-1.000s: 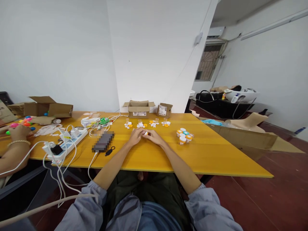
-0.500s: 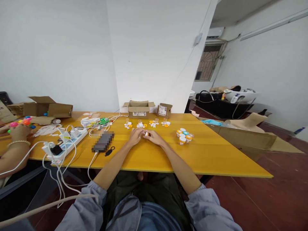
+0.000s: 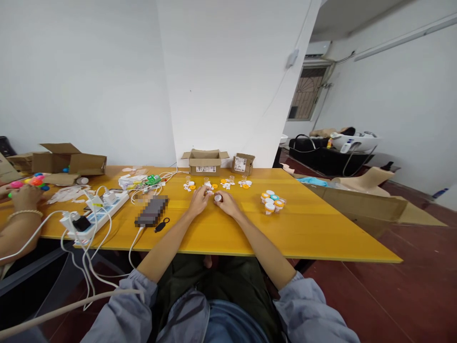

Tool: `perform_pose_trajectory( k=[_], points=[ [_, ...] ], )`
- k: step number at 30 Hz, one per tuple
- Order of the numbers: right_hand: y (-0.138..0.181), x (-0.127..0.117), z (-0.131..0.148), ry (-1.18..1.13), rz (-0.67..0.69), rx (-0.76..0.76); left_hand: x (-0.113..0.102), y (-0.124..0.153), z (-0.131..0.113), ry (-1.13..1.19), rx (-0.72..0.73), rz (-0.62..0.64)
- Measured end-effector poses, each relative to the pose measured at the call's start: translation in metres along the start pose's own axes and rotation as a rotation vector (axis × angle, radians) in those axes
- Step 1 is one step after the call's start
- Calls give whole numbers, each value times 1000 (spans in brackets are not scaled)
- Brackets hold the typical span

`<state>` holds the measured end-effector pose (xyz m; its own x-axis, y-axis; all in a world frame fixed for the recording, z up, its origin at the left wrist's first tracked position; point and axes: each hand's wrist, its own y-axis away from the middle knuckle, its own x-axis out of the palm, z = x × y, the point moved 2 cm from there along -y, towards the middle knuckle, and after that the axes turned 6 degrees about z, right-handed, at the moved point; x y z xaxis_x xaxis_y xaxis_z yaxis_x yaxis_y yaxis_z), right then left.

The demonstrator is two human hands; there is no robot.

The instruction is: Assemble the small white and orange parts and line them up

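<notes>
My left hand (image 3: 199, 202) is raised just over the table with its fingertips pinched together. A small white bit shows at those fingertips, too tiny to name. Close beside it, my right hand (image 3: 229, 206) grips a small round jar (image 3: 217, 197), its pale round end turned up toward me. A small gap separates the two hands. Beyond them lies a row of little clear cups with white and orange lids (image 3: 193, 187) and small white pieces. Right of my right hand, several small jars (image 3: 269, 207) with white, orange and teal lids stand grouped together.
An open cardboard box (image 3: 205, 163) and a smaller box (image 3: 243, 163) stand at the table's back. Leftward are a pixelated dark device (image 3: 152, 212), a black fob (image 3: 162, 225) and a power strip (image 3: 103, 216) with cables. A co-worker's hand (image 3: 26, 196) handles coloured balls.
My hands, earlier together around the small jar, have drawn slightly apart. The jar stays in my right hand, now with a pale round end facing up.
</notes>
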<state>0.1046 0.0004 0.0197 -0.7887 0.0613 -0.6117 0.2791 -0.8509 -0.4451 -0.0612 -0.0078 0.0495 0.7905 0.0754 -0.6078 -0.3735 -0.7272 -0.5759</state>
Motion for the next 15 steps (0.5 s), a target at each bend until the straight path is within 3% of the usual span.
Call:
perform_pose_trajectory(
  k=[9, 15],
  points=[
    [0, 2, -9, 65, -102, 99, 1, 0, 2, 132, -29, -7],
    [-1, -7, 10, -128, -139, 2, 0, -2, -1, 343, -76, -34]
  ],
)
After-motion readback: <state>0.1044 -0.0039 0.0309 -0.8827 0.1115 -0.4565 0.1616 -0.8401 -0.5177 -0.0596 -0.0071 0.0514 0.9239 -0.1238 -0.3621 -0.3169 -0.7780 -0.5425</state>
